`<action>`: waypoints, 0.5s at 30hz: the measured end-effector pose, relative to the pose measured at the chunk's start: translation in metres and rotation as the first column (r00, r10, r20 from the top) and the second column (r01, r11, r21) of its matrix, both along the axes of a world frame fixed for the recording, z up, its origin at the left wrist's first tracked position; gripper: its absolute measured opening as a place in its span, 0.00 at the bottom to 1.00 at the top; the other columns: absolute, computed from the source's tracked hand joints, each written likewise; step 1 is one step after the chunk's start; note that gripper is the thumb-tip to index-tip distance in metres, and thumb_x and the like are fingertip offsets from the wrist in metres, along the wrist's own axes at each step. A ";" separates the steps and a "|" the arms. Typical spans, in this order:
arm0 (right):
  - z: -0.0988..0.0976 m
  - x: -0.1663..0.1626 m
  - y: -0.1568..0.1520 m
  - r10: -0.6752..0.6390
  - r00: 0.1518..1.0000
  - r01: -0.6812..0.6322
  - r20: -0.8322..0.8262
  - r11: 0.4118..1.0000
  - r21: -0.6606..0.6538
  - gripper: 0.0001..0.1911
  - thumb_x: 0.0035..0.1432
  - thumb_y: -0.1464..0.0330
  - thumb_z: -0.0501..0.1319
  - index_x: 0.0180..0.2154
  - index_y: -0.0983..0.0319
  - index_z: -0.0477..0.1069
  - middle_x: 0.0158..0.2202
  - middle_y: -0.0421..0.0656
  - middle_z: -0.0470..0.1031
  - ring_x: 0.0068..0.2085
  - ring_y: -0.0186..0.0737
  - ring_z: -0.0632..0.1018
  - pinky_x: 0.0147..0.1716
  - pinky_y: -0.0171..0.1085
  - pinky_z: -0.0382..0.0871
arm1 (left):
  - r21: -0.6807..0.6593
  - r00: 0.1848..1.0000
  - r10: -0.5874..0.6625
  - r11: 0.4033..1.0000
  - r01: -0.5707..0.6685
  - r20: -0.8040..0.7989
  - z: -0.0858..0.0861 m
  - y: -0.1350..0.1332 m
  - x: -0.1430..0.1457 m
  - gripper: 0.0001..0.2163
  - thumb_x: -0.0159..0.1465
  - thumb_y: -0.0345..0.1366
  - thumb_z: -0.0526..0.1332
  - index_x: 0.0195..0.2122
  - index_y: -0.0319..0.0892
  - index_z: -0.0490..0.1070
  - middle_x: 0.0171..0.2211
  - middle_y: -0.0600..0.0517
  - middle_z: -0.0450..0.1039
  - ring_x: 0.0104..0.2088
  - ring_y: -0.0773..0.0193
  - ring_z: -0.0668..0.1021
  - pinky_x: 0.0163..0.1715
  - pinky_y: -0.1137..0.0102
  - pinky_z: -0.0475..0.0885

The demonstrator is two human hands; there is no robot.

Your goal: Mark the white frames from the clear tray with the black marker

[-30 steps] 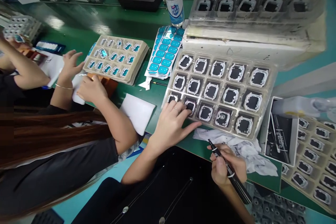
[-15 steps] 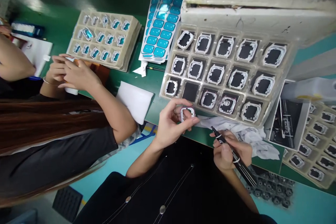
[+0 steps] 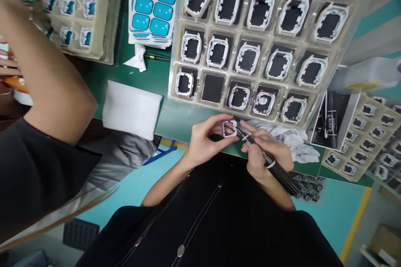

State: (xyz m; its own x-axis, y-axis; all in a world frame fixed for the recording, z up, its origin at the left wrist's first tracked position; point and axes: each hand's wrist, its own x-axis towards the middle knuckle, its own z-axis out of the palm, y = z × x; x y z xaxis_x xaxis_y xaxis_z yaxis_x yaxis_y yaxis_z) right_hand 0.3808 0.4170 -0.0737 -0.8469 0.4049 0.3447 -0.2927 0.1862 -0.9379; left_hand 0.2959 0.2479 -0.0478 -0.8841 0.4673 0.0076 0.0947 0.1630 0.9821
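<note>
Head view: marker tip meets a small frame.
Left hand (image 3: 205,142) pinches the white frame (image 3: 229,128); right hand (image 3: 261,152) grips a black marker (image 3: 275,169) touching it, just below the clear tray (image 3: 175,56).

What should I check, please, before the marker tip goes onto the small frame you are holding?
1. Frame gripped by the left hand, thumb and fingers on its edges: ok.
2. Marker held in the right hand, its tip pointing at the frame: ok.
3. Tip actually touching the frame: cannot tell.
4. Empty pocket in the clear tray, free to take the frame back: ok.
5. Frame held off the white cloth lying at the table edge: ok.
6. Co-worker's arm away from both hands: ok.
</note>
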 end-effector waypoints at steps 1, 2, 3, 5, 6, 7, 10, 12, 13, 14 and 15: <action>0.003 -0.007 -0.001 -0.013 0.999 0.012 -0.050 1.000 -0.008 0.05 0.71 0.75 0.67 0.44 0.60 0.76 0.31 0.40 0.77 0.35 0.44 0.84 0.50 0.60 0.91 | -0.002 1.000 -0.007 1.000 0.007 -0.014 -0.003 0.001 0.000 0.24 0.68 0.34 0.82 0.62 0.39 0.81 0.48 0.46 0.88 0.45 0.61 0.92 0.49 0.75 0.89; 0.005 -0.012 -0.003 -0.020 0.997 0.019 -0.081 1.000 -0.014 0.09 0.69 0.78 0.67 0.47 0.61 0.77 0.31 0.40 0.77 0.36 0.45 0.85 0.50 0.58 0.91 | 0.001 1.000 -0.010 1.000 0.010 -0.030 -0.005 0.001 0.000 0.24 0.68 0.34 0.82 0.62 0.39 0.81 0.49 0.47 0.88 0.46 0.61 0.92 0.50 0.76 0.88; 0.006 -0.016 -0.005 -0.033 0.995 0.031 -0.098 0.999 -0.022 0.12 0.68 0.79 0.67 0.50 0.61 0.78 0.32 0.40 0.78 0.37 0.45 0.85 0.51 0.58 0.92 | 0.004 0.999 -0.012 1.000 0.013 -0.043 -0.007 0.002 -0.001 0.24 0.68 0.32 0.82 0.63 0.39 0.80 0.49 0.48 0.88 0.46 0.62 0.92 0.51 0.78 0.87; 0.006 -0.019 -0.007 -0.043 0.995 0.041 -0.089 0.999 -0.014 0.15 0.67 0.81 0.68 0.52 0.62 0.78 0.33 0.40 0.78 0.39 0.46 0.87 0.53 0.59 0.92 | 0.001 0.998 -0.020 1.000 0.020 -0.063 -0.009 0.002 -0.001 0.25 0.67 0.30 0.82 0.63 0.40 0.80 0.50 0.50 0.88 0.47 0.64 0.92 0.52 0.80 0.86; 0.005 -0.020 -0.008 -0.046 0.996 0.046 -0.081 0.999 0.000 0.15 0.67 0.81 0.68 0.52 0.63 0.79 0.33 0.40 0.79 0.40 0.47 0.88 0.54 0.59 0.92 | -0.003 0.997 -0.024 1.000 0.024 -0.073 -0.010 0.002 -0.001 0.25 0.67 0.29 0.82 0.63 0.40 0.80 0.50 0.50 0.88 0.47 0.65 0.92 0.52 0.80 0.86; 0.004 -0.019 -0.008 -0.049 0.995 0.051 -0.084 0.999 0.014 0.16 0.67 0.82 0.68 0.53 0.63 0.79 0.33 0.41 0.79 0.42 0.49 0.89 0.54 0.59 0.92 | -0.011 0.996 -0.027 1.000 0.026 -0.084 -0.010 0.002 -0.001 0.25 0.68 0.29 0.81 0.64 0.40 0.80 0.50 0.50 0.88 0.46 0.65 0.92 0.52 0.79 0.86; 0.004 -0.017 -0.007 -0.041 0.995 0.046 -0.087 0.998 0.050 0.18 0.65 0.84 0.69 0.53 0.65 0.78 0.34 0.42 0.80 0.49 0.54 0.90 0.54 0.57 0.92 | -0.046 0.995 -0.032 0.999 0.028 -0.100 -0.011 0.001 -0.001 0.24 0.69 0.30 0.81 0.64 0.40 0.80 0.49 0.49 0.88 0.45 0.63 0.91 0.52 0.75 0.88; 0.007 -0.016 -0.007 -0.045 0.997 0.049 -0.069 0.997 0.060 0.17 0.64 0.84 0.69 0.52 0.65 0.78 0.35 0.43 0.80 0.49 0.54 0.91 0.53 0.55 0.92 | -0.065 0.995 -0.028 0.998 0.022 -0.099 -0.011 0.000 0.000 0.24 0.69 0.31 0.81 0.64 0.40 0.80 0.50 0.49 0.88 0.46 0.63 0.91 0.53 0.75 0.88; 0.008 -0.016 -0.007 -0.047 0.997 0.051 -0.055 0.996 0.070 0.16 0.64 0.84 0.70 0.51 0.66 0.78 0.37 0.44 0.81 0.50 0.54 0.91 0.53 0.53 0.92 | -0.071 0.995 -0.026 0.997 0.019 -0.100 -0.011 0.000 0.000 0.23 0.69 0.32 0.81 0.64 0.40 0.80 0.50 0.49 0.88 0.46 0.63 0.91 0.53 0.76 0.88; 0.010 -0.016 -0.007 -0.052 0.998 0.055 -0.042 0.995 0.080 0.16 0.64 0.84 0.70 0.51 0.65 0.78 0.38 0.45 0.82 0.50 0.53 0.91 0.53 0.51 0.92 | -0.074 0.994 -0.026 0.997 0.019 -0.103 -0.012 0.000 -0.001 0.23 0.69 0.32 0.81 0.64 0.40 0.80 0.50 0.49 0.88 0.46 0.63 0.91 0.53 0.75 0.88; 0.011 -0.016 -0.007 -0.056 0.998 0.058 -0.027 0.994 0.092 0.15 0.65 0.84 0.70 0.50 0.65 0.78 0.40 0.45 0.82 0.50 0.53 0.91 0.52 0.50 0.92 | -0.075 0.994 -0.028 0.997 0.020 -0.108 -0.012 -0.001 -0.001 0.23 0.70 0.32 0.81 0.63 0.40 0.80 0.50 0.48 0.88 0.46 0.63 0.91 0.53 0.75 0.88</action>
State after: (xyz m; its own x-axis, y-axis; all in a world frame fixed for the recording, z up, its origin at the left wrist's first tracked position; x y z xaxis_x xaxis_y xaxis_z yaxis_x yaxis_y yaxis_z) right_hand 0.3646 0.4104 -0.0627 -0.8141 0.4178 0.4033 -0.3017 0.2890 -0.9085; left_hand 0.2953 0.2474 -0.0600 -0.8684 0.4911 0.0684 0.2053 0.2307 0.9511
